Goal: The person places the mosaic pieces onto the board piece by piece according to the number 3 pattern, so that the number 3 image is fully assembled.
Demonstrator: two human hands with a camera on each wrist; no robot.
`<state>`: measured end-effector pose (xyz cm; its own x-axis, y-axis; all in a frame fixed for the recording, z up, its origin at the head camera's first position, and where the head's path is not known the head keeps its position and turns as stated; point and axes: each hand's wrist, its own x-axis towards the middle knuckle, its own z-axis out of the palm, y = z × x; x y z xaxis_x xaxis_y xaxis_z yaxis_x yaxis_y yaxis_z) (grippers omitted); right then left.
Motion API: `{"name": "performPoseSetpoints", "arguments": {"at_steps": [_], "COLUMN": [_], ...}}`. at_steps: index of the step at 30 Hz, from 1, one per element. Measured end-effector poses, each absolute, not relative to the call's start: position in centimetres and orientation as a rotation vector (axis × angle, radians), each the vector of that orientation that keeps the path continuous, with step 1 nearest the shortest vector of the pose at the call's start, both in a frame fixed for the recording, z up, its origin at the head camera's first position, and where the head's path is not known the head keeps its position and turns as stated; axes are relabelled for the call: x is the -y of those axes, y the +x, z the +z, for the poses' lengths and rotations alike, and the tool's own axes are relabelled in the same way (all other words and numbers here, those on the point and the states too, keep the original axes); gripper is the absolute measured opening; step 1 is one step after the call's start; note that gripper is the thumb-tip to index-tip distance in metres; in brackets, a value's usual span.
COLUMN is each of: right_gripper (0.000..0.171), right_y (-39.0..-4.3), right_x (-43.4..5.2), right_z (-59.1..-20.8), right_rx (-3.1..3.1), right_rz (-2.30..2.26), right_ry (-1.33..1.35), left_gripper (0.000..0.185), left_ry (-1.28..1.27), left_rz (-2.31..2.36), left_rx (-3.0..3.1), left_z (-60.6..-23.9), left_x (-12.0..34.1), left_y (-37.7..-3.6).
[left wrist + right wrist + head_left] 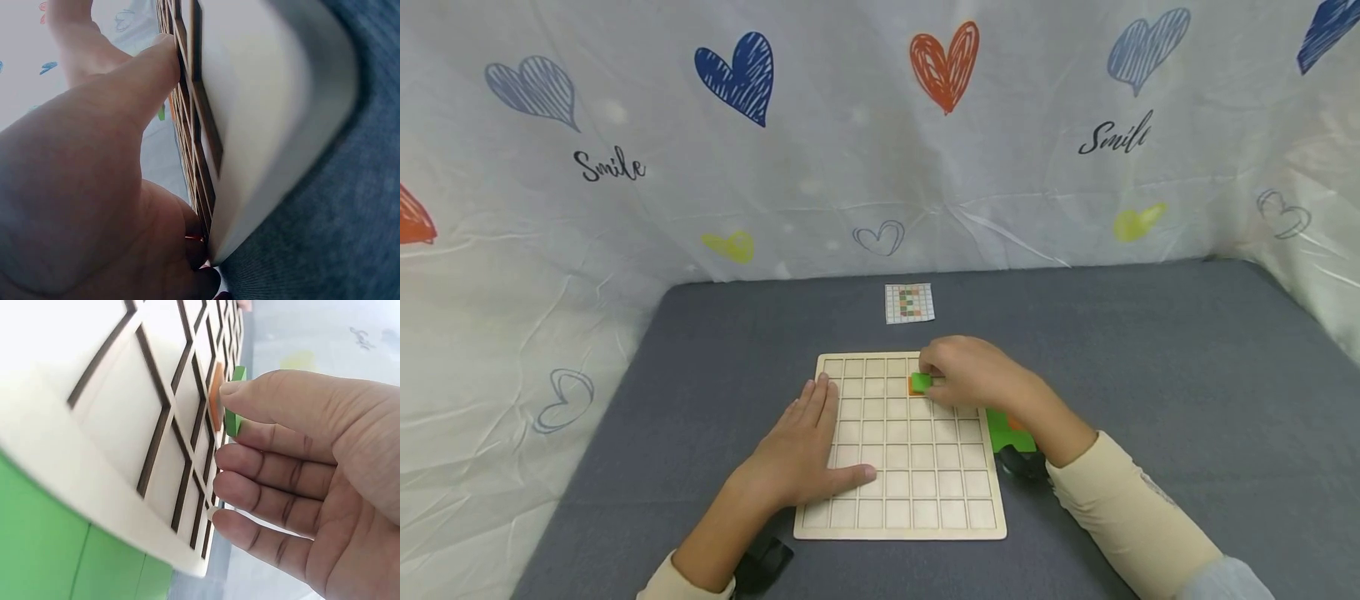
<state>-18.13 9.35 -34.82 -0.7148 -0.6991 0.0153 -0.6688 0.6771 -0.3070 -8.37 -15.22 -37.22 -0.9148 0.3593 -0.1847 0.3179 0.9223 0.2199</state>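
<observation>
I am in the placing step: my right hand (973, 372) pinches the green tile (921, 382) over the orange tile (916, 389) near the board's (917, 508) far right corner. My left hand (801, 446) lies flat, fingers straight, on its left edge. Next I should seat it squarely.

A small pattern card (909, 302) with coloured squares lies flat on the grey tablecloth (1150, 350), near its far edge. Behind the card hangs a white curtain (850, 167) printed with blue, orange and yellow hearts and the word "Smile".
</observation>
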Motion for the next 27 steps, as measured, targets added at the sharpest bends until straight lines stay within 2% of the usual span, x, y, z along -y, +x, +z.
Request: {"name": "performPoseSetpoints", "arguments": {"at_steps": [10,23,27], "right_gripper": [0.01,0.009,0.014], "right_y": [-18.2,-18.4,-18.4], "right_x": [-7.5,-6.3,-6.1], "right_z": [-35.0,-35.1,-35.0], "right_rx": [-2.784,-2.762,-2.755], "right_rz": [-0.397,-0.403,-0.403], "right_ry": [-1.126,-1.075,-1.047], "left_gripper": [0.113,0.11,0.11], "left_ry": [0.5,0.505,0.5], "left_rz": [0.272,0.229,0.233], "left_rx": [-2.854,-2.862,-2.868], "left_z": [-37.3,-37.4,-37.5], "left_x": [15.2,15.1,15.1], "left_y": [-8.6,-8.4,-8.4]}}
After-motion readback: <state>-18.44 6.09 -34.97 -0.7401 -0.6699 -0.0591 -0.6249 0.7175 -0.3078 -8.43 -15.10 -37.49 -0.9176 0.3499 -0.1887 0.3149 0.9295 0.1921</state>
